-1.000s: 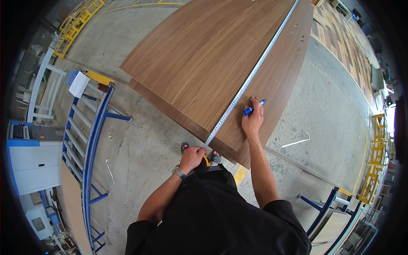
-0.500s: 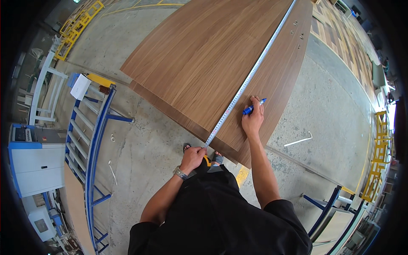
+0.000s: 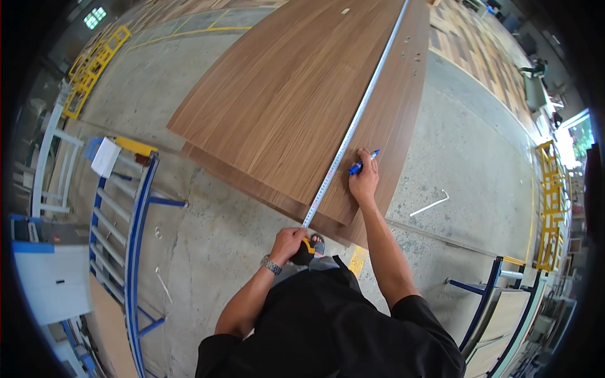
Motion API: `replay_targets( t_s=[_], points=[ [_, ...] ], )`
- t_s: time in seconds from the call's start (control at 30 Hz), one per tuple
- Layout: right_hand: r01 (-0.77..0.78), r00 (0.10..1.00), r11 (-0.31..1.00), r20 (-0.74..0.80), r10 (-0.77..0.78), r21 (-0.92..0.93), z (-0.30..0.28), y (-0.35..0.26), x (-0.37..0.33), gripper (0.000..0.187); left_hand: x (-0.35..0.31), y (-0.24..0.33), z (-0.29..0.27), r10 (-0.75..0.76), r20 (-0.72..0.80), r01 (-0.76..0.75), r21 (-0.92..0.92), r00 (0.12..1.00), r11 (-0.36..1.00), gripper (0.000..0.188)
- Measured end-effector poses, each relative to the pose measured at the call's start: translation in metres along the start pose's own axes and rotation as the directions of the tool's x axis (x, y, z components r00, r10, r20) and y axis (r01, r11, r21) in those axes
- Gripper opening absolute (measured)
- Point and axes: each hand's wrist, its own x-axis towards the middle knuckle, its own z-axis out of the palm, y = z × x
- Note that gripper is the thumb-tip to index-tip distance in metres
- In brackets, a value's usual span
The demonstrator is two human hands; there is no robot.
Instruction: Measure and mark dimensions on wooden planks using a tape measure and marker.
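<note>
A stack of long brown wood-grain boards (image 3: 283, 113) stretches away in front of me, its lower sheets sticking out at the near edge. My left hand (image 3: 288, 244), with a metal watch on the wrist, grips a yellow and black tape measure (image 3: 307, 250) just off the near edge. From it the white tape blade (image 3: 350, 131) runs out along the top board to the far side. Over the right part of the board, my right hand (image 3: 364, 181) is closed round a blue marker (image 3: 364, 163). Whether the marker touches the board cannot be made out.
At the left stands a blue-framed roller conveyor (image 3: 116, 230) with a paper on its end, beside a white cabinet (image 3: 57, 277). Another blue frame (image 3: 488, 302) is at the lower right. Yellow racks (image 3: 549, 208) stand farther out, and a white strip (image 3: 430, 205) lies on the floor.
My view has turned, so the boards and racks appear shifted left. More of the tape measure's case shows below my left hand. Both hands keep their holds.
</note>
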Motion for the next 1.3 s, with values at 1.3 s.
replay_targets(
  t_s=[1.3],
  points=[
    [-0.402, 0.876, 0.654, 0.060, 0.479, 0.641, -0.111, 0.100, 0.100, 0.024, -0.032, 0.101, 0.151, -0.235, 0.241, 0.317, -0.393, 0.941, 0.864, 0.030]
  ],
)
